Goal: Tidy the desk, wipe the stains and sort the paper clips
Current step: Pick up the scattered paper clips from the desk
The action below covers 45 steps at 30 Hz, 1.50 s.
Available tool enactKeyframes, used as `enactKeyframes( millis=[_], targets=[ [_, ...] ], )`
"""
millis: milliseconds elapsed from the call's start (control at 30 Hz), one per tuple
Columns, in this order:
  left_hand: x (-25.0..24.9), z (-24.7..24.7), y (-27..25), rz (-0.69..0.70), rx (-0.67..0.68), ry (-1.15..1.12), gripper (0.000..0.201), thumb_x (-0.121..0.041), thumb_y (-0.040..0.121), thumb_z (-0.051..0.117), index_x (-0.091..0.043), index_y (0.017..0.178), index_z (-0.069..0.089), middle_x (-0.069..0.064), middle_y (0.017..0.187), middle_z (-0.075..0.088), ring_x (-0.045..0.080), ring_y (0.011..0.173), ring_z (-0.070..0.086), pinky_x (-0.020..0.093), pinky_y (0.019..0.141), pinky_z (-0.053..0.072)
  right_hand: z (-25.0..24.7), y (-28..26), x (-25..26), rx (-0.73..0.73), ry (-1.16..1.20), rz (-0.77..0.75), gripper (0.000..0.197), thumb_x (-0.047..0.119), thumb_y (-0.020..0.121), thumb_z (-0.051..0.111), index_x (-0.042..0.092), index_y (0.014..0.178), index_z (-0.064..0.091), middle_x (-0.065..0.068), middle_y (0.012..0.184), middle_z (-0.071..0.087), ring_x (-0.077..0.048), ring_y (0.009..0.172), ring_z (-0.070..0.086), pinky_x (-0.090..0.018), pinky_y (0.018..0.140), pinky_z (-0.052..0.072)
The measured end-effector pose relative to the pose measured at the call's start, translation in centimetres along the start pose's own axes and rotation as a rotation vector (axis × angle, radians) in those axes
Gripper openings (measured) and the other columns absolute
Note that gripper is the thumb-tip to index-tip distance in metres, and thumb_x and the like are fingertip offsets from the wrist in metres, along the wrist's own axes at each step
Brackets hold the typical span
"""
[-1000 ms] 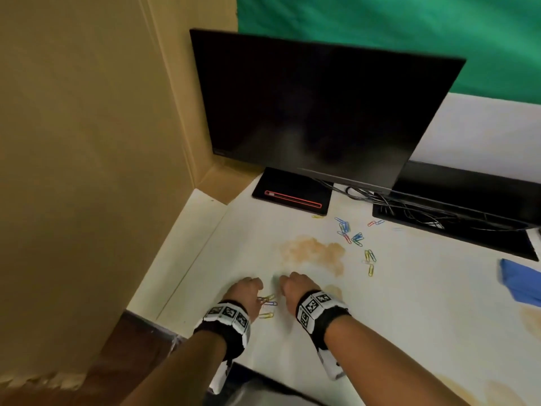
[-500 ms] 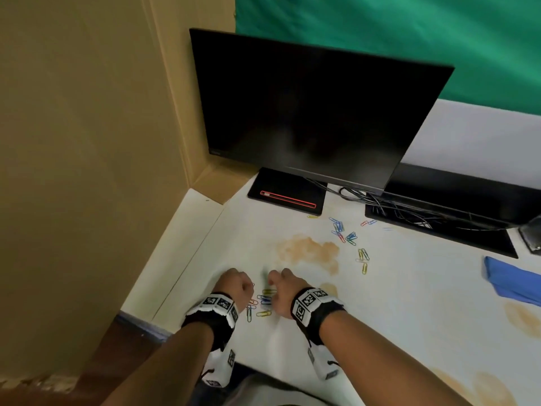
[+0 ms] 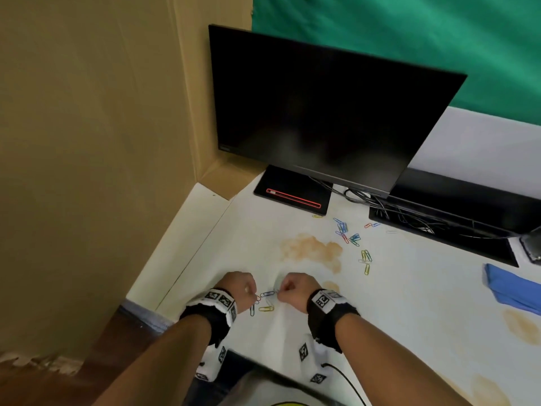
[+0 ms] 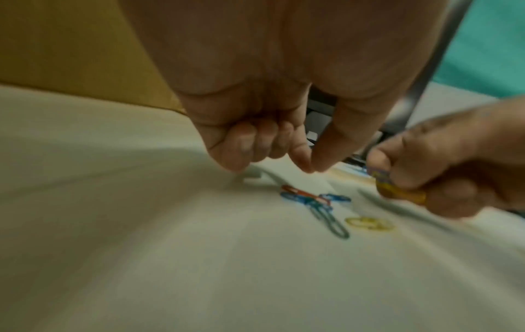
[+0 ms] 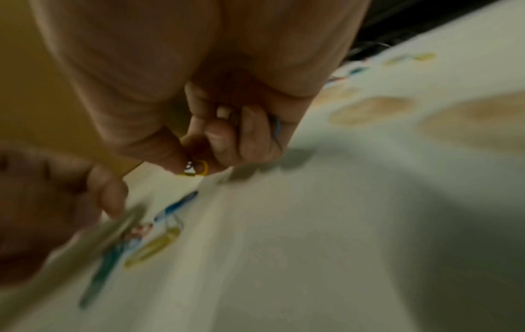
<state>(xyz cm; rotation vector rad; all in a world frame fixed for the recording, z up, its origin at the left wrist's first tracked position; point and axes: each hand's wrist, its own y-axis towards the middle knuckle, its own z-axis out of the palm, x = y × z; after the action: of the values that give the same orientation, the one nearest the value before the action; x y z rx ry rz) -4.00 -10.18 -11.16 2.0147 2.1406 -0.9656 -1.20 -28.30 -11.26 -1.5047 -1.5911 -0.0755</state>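
Note:
Between my two hands, near the desk's front edge, lies a small heap of coloured paper clips [image 3: 265, 301], seen close as blue, red and green ones [image 4: 312, 203] beside a yellow one [image 4: 369, 223]. My left hand [image 3: 243, 288] hovers just left of the heap. Its fingers are curled, thumb and forefinger tips [image 4: 309, 167] meet, and nothing shows between them. My right hand [image 3: 288, 290] is curled on the heap's right side and pinches yellow paper clips [image 5: 199, 168]. More scattered clips [image 3: 351, 238] lie farther back. A brown stain [image 3: 310, 250] spreads ahead of my hands.
A black monitor [image 3: 322, 106] stands at the back on its base [image 3: 292, 194], with cables [image 3: 395, 209] and a black keyboard [image 3: 453, 230] to its right. A blue cloth [image 3: 512, 288] lies at the right edge. More stains [image 3: 524, 323] mark the right side. A cardboard wall [image 3: 87, 142] closes the left.
Both hands have drawn back a little toward the near edge and curled into fists. More clips now show in the heap between them.

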Motion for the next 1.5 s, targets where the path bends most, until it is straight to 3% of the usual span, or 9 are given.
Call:
enactKeyframes(
  millis=[167, 267, 533, 800, 967, 1067, 1167, 1300, 1500],
  targets=[
    [0.2, 0.0, 0.3, 0.087, 0.069, 0.217, 0.022, -0.027, 0.090, 0.055, -0.024, 0.110, 0.064, 0.002, 0.119, 0.051, 0.021, 0.111, 0.053, 0.028, 0.091, 0.044, -0.5, -0.6, -0.1, -0.005, 0.878, 0.286, 0.031, -0.005, 0.086, 0.031, 0.007, 0.083, 0.059, -0.004, 0.059, 0.037, -0.016, 0.048, 0.030, -0.019, 0.045, 0.018],
    [-0.2, -0.1, 0.4, 0.090, 0.098, 0.260, 0.019, -0.025, 0.088, 0.057, -0.019, 0.104, 0.066, 0.004, 0.116, 0.053, 0.022, 0.107, 0.056, 0.031, 0.088, 0.048, -0.4, -0.9, 0.5, 0.012, 0.989, 0.378, 0.032, -0.004, 0.084, 0.024, 0.008, 0.068, 0.049, -0.005, 0.057, 0.035, -0.017, 0.047, 0.030, -0.018, 0.043, 0.018],
    [-0.5, 0.3, 0.8, 0.048, 0.085, 0.248, 0.023, -0.025, 0.080, 0.063, -0.015, 0.101, 0.064, 0.004, 0.114, 0.055, 0.022, 0.104, 0.058, 0.029, 0.086, 0.049, 2.1, -0.5, 2.0, -0.040, -0.497, -0.134, 0.023, 0.019, 0.089, 0.043, 0.015, 0.110, 0.052, -0.014, 0.103, 0.061, -0.032, 0.089, 0.061, -0.030, 0.068, 0.044],
    [-0.3, 0.0, 0.7, -0.007, 0.018, 0.106, 0.011, -0.027, 0.085, 0.057, -0.016, 0.083, 0.058, 0.004, 0.103, 0.059, 0.021, 0.095, 0.059, 0.028, 0.081, 0.049, 1.8, 0.7, 1.8, 0.003, -0.724, -0.110, 0.030, 0.019, 0.092, 0.044, 0.003, 0.115, 0.052, -0.019, 0.114, 0.059, -0.037, 0.100, 0.061, -0.034, 0.071, 0.043],
    [0.4, -1.2, 0.8, -0.200, 0.017, -0.360, 0.027, -0.012, 0.090, 0.047, -0.018, 0.064, 0.041, -0.001, 0.067, 0.047, 0.020, 0.063, 0.045, 0.022, 0.057, 0.033, 0.2, 0.3, 0.9, 0.037, -0.428, -0.004, 0.021, 0.036, 0.088, 0.051, 0.016, 0.083, 0.057, -0.007, 0.088, 0.060, -0.028, 0.085, 0.060, -0.024, 0.065, 0.037],
    [0.6, -1.9, 0.6, -0.356, 0.088, -1.056, 0.030, -0.001, 0.088, 0.033, -0.013, 0.061, 0.035, 0.005, 0.057, 0.040, 0.016, 0.041, 0.032, 0.017, 0.046, 0.022, -0.6, 0.1, 0.9, 0.056, 0.175, 0.205, 0.025, 0.024, 0.085, 0.042, 0.019, 0.062, 0.038, -0.001, 0.058, 0.045, -0.018, 0.047, 0.038, -0.022, 0.050, 0.027],
    [0.8, -2.2, 0.2, -0.373, 0.134, -1.288, 0.030, -0.001, 0.085, 0.029, -0.013, 0.059, 0.036, 0.004, 0.052, 0.041, 0.016, 0.036, 0.034, 0.015, 0.043, 0.023, -1.2, -0.3, 1.4, 0.115, 0.817, 0.287, 0.011, 0.010, 0.061, 0.033, 0.019, 0.056, 0.031, -0.001, 0.046, 0.030, -0.011, 0.037, 0.020, -0.013, 0.045, 0.012],
    [0.8, -2.1, 0.4, -0.337, 0.148, -1.163, 0.027, -0.001, 0.084, 0.032, -0.015, 0.061, 0.038, 0.002, 0.055, 0.037, 0.015, 0.041, 0.029, 0.016, 0.045, 0.021, -1.6, -1.2, 2.8, 0.236, 1.095, 0.115, 0.008, 0.017, 0.053, 0.030, 0.017, 0.046, 0.034, -0.006, 0.048, 0.031, -0.012, 0.041, 0.026, -0.017, 0.048, 0.009],
    [0.6, -1.3, 0.4, -0.085, 0.095, -0.213, 0.014, -0.021, 0.076, 0.067, -0.029, 0.076, 0.055, -0.008, 0.068, 0.053, 0.014, 0.063, 0.051, 0.018, 0.052, 0.037, -1.5, -0.2, 4.7, 0.169, 1.191, 0.029, 0.026, 0.022, 0.074, 0.037, 0.019, 0.049, 0.032, -0.006, 0.047, 0.035, -0.015, 0.039, 0.031, -0.014, 0.041, 0.009]
  ],
)
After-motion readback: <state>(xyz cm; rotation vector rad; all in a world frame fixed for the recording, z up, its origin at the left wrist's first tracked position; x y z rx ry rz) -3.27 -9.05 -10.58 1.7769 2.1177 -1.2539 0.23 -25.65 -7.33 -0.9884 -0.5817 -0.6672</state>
